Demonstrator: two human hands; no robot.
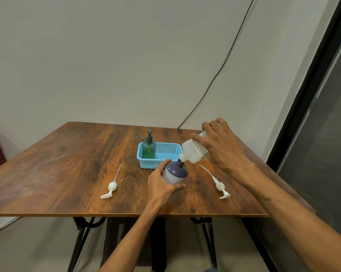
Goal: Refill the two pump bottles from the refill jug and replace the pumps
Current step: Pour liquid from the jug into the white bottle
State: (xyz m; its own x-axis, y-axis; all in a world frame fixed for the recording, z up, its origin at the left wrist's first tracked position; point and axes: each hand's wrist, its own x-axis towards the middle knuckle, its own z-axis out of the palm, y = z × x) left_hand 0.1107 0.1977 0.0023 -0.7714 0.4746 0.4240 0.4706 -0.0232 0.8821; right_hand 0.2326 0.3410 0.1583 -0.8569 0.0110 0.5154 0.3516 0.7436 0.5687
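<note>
My left hand (161, 183) grips a white bottle with a purple shoulder (175, 172) that stands on the table with its neck open. My right hand (222, 146) holds the white refill jug (192, 153) tipped steeply, its spout down at the bottle's neck. Two white pumps lie flat on the table: one to the left (111, 188) and one to the right (220, 186) of the bottle. A green pump bottle (149, 149) with a dark pump on top stands in a blue basket (165, 154) behind.
The wooden table (67, 173) stands against a pale wall; its front edge is near me. A black cable (224, 61) runs down the wall to the table's back right. A dark panel (322, 134) stands at the right.
</note>
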